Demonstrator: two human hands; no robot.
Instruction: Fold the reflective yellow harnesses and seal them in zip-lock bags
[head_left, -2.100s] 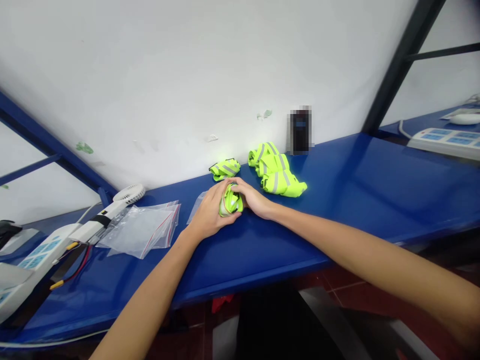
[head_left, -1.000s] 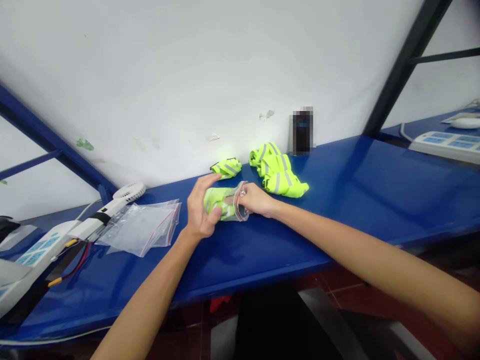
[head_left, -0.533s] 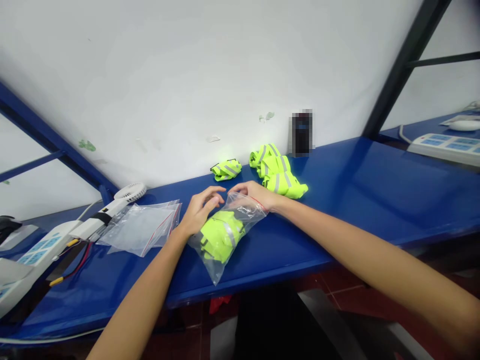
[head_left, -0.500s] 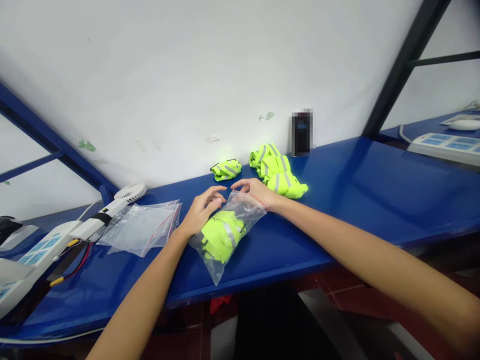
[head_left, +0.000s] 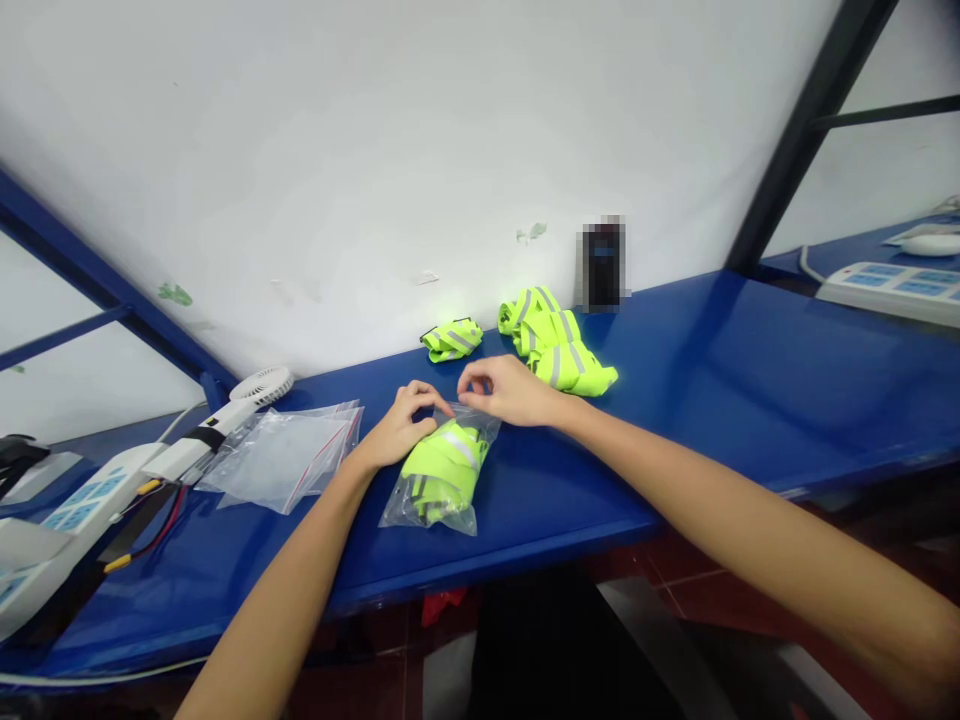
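A clear zip bag (head_left: 465, 520) lies on the blue table, a folded neon-yellow reflective vest (head_left: 442, 468) inside it. Its top end points away from me, between my hands. My left hand (head_left: 407, 425) is closed at the bag's upper left corner, index finger along the top edge. At the upper right corner, thumb and fingers of my right hand (head_left: 506, 390) pinch the edge. The zip strip itself is mostly hidden by my fingers. Behind them sit a small rolled yellow vest (head_left: 452, 340) and, further right, several more rolled yellow vests (head_left: 555, 340) in a row.
Flat zip bags (head_left: 281, 455) are stacked to the left. Beside them are a white handheld fan (head_left: 262, 385), a power strip (head_left: 90, 510) and wires with yellow connectors (head_left: 118, 563). A dark, pixelated object (head_left: 602, 265) stands against the wall. The table's front edge (head_left: 525, 560) runs close to me.
The bag has turned straighter and its top end has drawn in between my hands. My right hand has closed into a pinch, and my left hand has shifted slightly along the top edge.
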